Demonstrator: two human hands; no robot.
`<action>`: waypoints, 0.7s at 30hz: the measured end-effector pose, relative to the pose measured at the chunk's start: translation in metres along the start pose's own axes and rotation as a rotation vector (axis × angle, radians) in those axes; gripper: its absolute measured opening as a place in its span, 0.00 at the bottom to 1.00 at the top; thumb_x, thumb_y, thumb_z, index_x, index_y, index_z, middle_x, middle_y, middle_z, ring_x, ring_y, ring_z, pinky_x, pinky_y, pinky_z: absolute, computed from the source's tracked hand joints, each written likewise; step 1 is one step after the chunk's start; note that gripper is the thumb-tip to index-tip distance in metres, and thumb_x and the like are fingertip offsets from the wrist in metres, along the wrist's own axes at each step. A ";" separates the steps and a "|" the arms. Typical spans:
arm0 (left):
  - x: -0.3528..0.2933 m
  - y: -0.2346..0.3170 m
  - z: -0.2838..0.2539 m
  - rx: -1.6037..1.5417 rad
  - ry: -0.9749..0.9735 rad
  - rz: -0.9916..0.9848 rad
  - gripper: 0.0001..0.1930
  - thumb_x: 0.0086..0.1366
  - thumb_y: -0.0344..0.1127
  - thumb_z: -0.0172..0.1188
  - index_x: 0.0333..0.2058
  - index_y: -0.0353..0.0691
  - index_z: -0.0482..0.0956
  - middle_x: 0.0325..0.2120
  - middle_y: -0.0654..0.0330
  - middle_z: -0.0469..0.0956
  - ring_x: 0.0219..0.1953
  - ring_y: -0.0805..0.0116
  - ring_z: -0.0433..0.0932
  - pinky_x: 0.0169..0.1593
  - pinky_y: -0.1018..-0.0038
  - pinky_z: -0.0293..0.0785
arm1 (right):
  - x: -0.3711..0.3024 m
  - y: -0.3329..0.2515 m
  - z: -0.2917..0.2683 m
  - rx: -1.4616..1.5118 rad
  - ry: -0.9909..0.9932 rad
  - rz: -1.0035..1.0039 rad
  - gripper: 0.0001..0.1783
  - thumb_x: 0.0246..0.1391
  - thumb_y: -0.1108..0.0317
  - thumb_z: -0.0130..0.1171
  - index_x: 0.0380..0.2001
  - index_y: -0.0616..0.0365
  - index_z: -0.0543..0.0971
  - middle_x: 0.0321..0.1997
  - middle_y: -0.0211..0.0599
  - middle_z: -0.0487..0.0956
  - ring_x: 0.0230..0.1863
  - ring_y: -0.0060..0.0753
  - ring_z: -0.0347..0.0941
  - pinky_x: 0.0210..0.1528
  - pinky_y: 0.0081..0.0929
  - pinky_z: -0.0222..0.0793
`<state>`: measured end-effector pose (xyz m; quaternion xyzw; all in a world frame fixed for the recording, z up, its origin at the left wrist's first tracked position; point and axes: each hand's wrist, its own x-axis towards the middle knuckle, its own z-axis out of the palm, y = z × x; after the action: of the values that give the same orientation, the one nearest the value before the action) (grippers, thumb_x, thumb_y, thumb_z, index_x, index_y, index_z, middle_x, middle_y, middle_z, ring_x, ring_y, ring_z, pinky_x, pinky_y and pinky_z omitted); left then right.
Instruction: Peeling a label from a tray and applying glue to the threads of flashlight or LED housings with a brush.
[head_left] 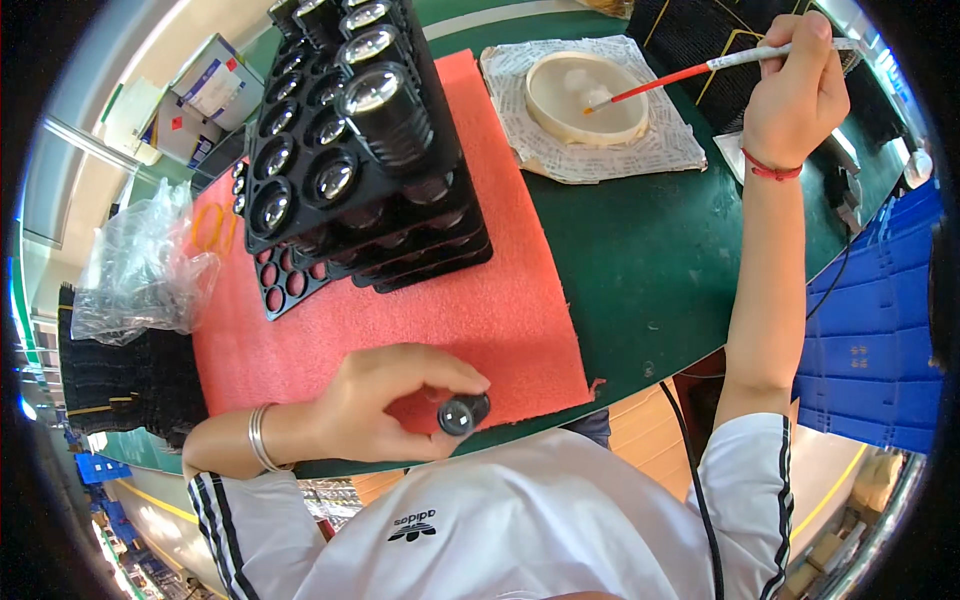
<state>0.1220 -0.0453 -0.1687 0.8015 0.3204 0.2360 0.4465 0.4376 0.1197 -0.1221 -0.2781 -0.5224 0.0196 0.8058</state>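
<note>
Close to my body, my left hand (375, 405) pinches a small black lens barrel (463, 413) between thumb and fingertips, its glass end facing up. My right hand (797, 100) is closed around a thin brush (680, 75) with a red and white handle. The brush's tip points down into a round, shallow dish (543, 118) with whitish stuff in it. Under the dish lies a paper-covered pad (560, 168). Left of the dish, stacked black trays (440, 225) hold several lens barrels (385, 105), glass ends up.
A red foam mat (500, 340) covers part of the green table (630, 290). At the left are a clear plastic bag (145, 260), black stacked packing (130, 370) and metal cans (215, 85). Blue crates (870, 330) stand beyond the right edge; a black cable (690, 460) hangs before me.
</note>
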 end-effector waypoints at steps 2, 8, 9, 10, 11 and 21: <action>-0.004 -0.006 0.005 -0.225 0.093 -0.173 0.17 0.44 0.27 0.64 0.36 0.35 0.75 0.34 0.59 0.76 0.36 0.71 0.76 0.40 0.77 0.73 | -0.001 0.001 -0.002 -0.004 -0.033 0.018 0.18 0.57 0.62 0.47 0.19 0.64 0.72 0.19 0.31 0.68 0.19 0.17 0.57 0.21 0.14 0.52; 0.002 -0.015 -0.004 -0.608 0.184 -0.228 0.17 0.53 0.23 0.58 0.43 0.32 0.68 0.41 0.56 0.72 0.43 0.72 0.72 0.49 0.76 0.68 | 0.005 0.016 -0.008 0.081 0.014 0.220 0.16 0.56 0.64 0.48 0.19 0.63 0.72 0.18 0.31 0.67 0.18 0.17 0.56 0.20 0.17 0.52; 0.003 -0.014 -0.005 -0.638 0.197 -0.236 0.16 0.53 0.22 0.57 0.42 0.32 0.68 0.41 0.56 0.72 0.44 0.72 0.72 0.49 0.76 0.68 | 0.007 0.017 -0.008 0.085 0.083 0.276 0.15 0.55 0.65 0.48 0.19 0.63 0.72 0.18 0.32 0.67 0.18 0.17 0.56 0.20 0.18 0.52; 0.002 -0.014 -0.004 -0.670 0.214 -0.244 0.16 0.53 0.22 0.57 0.42 0.32 0.68 0.41 0.56 0.72 0.44 0.72 0.72 0.50 0.75 0.67 | 0.010 0.020 -0.008 0.089 0.150 0.332 0.14 0.55 0.65 0.48 0.19 0.63 0.72 0.17 0.32 0.67 0.18 0.18 0.55 0.20 0.18 0.52; 0.001 -0.015 -0.005 -0.684 0.215 -0.237 0.16 0.54 0.22 0.57 0.42 0.32 0.67 0.41 0.57 0.72 0.44 0.72 0.72 0.50 0.75 0.67 | 0.013 0.027 -0.012 0.192 0.168 0.366 0.13 0.54 0.67 0.48 0.20 0.64 0.71 0.17 0.33 0.66 0.17 0.19 0.55 0.19 0.20 0.52; 0.001 -0.015 -0.007 -0.711 0.226 -0.246 0.14 0.54 0.22 0.56 0.41 0.34 0.67 0.40 0.58 0.72 0.43 0.73 0.72 0.48 0.75 0.68 | 0.004 0.011 0.000 0.022 0.020 0.176 0.15 0.54 0.66 0.48 0.17 0.64 0.71 0.17 0.31 0.67 0.17 0.17 0.56 0.19 0.17 0.50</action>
<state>0.1141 -0.0347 -0.1780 0.5212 0.3594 0.3640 0.6832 0.4422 0.1308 -0.1238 -0.3145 -0.4877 0.0933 0.8090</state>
